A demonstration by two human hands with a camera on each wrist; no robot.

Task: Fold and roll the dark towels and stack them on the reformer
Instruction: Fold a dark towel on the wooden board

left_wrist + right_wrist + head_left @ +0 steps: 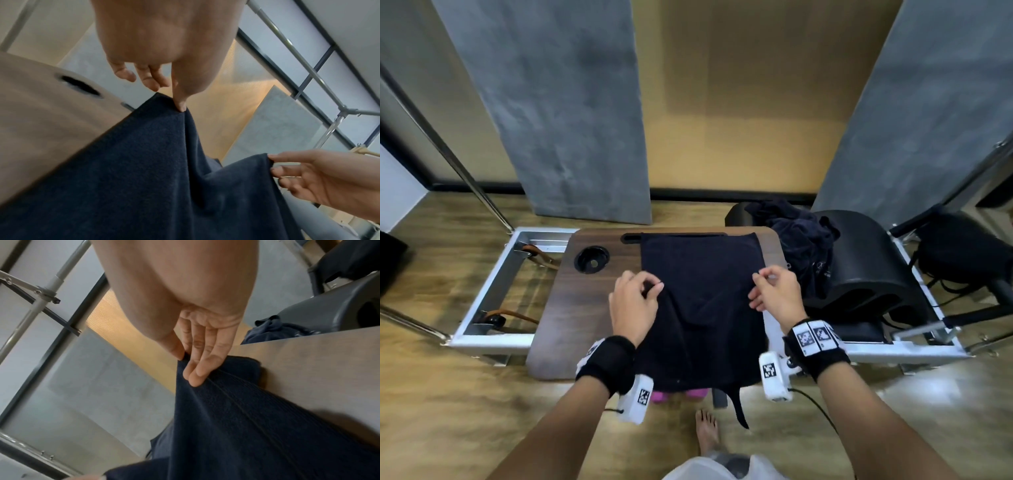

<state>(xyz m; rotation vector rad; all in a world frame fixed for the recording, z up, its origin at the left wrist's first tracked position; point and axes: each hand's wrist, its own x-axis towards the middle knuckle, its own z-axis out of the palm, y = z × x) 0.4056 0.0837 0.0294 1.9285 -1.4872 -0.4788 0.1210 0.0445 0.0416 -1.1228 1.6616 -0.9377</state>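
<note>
Bare tabletop (558, 308) lies open left of the towel (702, 294). The cup hole (591, 261) interrupts it. A heap of towels (801, 246) crowds the right edge.

The towel (700, 301) was dark navy cloth, a matt, nubby terry with a flat woven band (259, 415) near one edge. It lay on a smooth, dark wood-grain board (565, 315), beside a brushed metal frame (489, 284). At 2 o'clock sat a glossy black padded barrel (873, 270).

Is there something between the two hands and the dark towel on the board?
Nothing visible. The left hand and the right hand each already pinch an edge of the dark towel, lifting it off the wooden board.
</note>
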